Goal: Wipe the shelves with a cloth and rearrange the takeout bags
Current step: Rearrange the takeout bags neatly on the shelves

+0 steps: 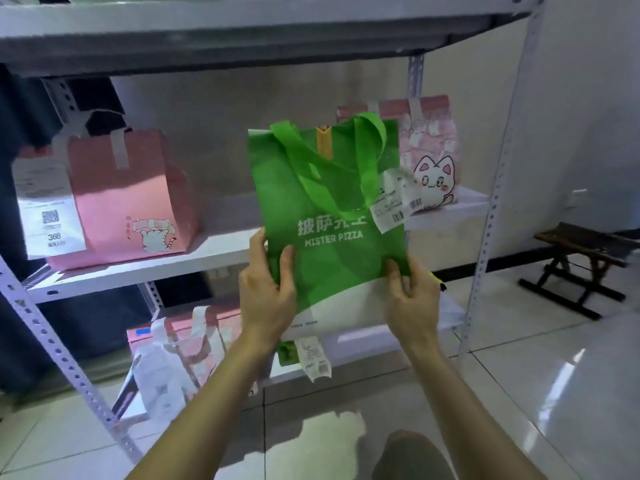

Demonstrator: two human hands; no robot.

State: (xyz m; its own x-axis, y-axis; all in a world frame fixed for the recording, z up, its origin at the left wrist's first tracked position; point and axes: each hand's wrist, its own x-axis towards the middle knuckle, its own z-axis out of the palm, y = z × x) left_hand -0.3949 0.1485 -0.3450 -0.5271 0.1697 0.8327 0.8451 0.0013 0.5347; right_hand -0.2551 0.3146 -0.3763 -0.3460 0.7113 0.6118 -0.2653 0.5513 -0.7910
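At centre frame the left hand [266, 299] and right hand [410, 301] each pinch a lower edge of the green bag [329, 216], holding it upright in front of the middle shelf [207, 254]. Behind, a pink bag [128, 199] stands at left, a cat-print bag [433, 161] at right.

The single head-worn camera looks forward and slightly down from close range at the white perforated metal shelving rack [221, 252], with no second view.
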